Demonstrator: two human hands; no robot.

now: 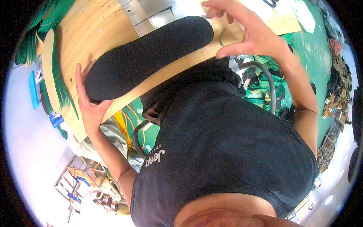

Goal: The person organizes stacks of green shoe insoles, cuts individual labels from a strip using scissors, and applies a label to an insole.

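A black shoe insole (151, 56), long and rounded at both ends, is tilted over the wooden table, its wider end at the left. My left hand (90, 102) grips that wider end, with the thumb along the near edge and the fingers round the outer side. Just past the narrower right end is my right hand (253, 34), its thumb and fingers spread apart with nothing visible between them. A thin green strand (222, 38) shows on the table between the insole's right end and my right hand.
The wooden table (87, 30) carries a metal plate (145, 19) at the back and stacked green-and-beige insoles (53, 72) at the left. More insoles lie in a pile (261, 87) beyond its right side. A curved grey metal tube (269, 81) stands near my body.
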